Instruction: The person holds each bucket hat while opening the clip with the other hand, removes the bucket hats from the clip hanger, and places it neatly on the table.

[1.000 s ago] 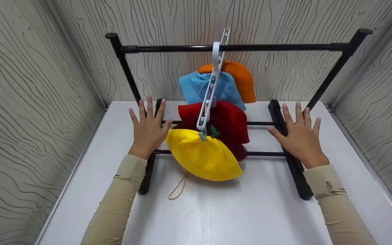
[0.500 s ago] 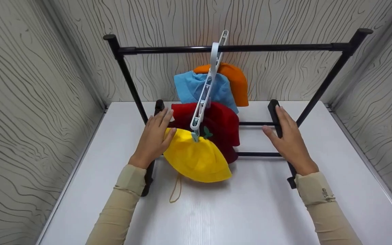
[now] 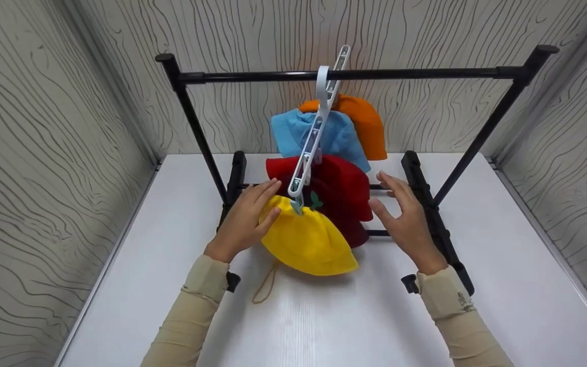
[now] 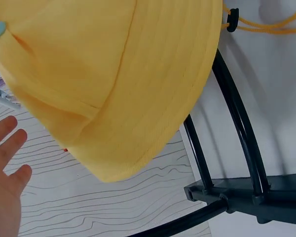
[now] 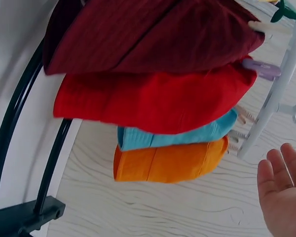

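Observation:
A white clip hanger (image 3: 315, 133) hangs from a black rack (image 3: 416, 75) and bears a row of brimmed hats. Nearest is the yellow hat (image 3: 309, 247), pinched at its crown by a pale green clip (image 3: 297, 206). Behind it come a maroon hat (image 5: 148, 37), a red hat (image 3: 352, 191), a light blue hat (image 3: 343, 136) and an orange hat (image 3: 369, 125). My left hand (image 3: 245, 220) is beside the yellow hat, fingers extended and overlapping its left edge in the head view. To the right of the red hat my right hand (image 3: 409, 227) hovers with fingers apart, holding nothing.
The rack's black feet (image 3: 441, 232) stand on a white table (image 3: 314, 326), with low crossbars between them. A yellow cord loop (image 3: 265, 288) dangles under the yellow hat. Wood-patterned walls (image 3: 426, 30) enclose the back and sides.
Both hands have moved inward from beside the rack's legs toward the hats, their spread fingers drawing closer together. The hanger and hats swung slightly left, then back right.

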`<state>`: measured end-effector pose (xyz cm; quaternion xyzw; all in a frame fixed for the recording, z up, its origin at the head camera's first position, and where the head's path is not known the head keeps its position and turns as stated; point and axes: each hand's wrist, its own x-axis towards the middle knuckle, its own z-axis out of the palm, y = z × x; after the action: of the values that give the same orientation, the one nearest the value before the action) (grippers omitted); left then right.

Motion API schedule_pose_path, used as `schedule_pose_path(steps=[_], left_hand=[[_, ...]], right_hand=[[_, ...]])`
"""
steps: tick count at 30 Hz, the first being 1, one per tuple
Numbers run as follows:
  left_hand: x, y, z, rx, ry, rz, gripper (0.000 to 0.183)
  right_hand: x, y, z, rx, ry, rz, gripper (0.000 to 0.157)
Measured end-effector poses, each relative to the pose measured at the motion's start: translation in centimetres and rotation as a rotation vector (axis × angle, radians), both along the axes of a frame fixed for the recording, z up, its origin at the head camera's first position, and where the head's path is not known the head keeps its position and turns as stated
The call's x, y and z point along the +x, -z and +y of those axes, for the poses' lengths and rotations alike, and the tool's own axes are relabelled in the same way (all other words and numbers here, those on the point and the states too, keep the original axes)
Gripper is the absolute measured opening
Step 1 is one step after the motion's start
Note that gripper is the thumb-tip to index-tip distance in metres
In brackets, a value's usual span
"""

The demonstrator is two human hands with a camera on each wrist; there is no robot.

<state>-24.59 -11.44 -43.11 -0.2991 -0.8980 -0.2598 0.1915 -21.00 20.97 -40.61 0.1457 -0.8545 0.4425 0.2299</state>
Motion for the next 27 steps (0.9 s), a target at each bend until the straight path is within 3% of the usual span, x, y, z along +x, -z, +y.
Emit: schedule_pose_path(steps=[8,14,27], left_hand=[[0.1,0.4,0.5,-0.008,0.025,-0.001,0.052],[0.2,0.3,1.0,-0.010,0.014,-0.021,0.049],[0.3,0.3,2.2,-0.060,0.052,0.078,0.035]], right_hand=[[0.1,0.0,-2.2,-0.011,-0.078,-0.008,0.052],[0.1,-0.3,-3.7,-0.001,-0.139,-0.087,0.053],[-0.3,-0.2,-5.8,0.003,-0.270,-0.166,0.052]])
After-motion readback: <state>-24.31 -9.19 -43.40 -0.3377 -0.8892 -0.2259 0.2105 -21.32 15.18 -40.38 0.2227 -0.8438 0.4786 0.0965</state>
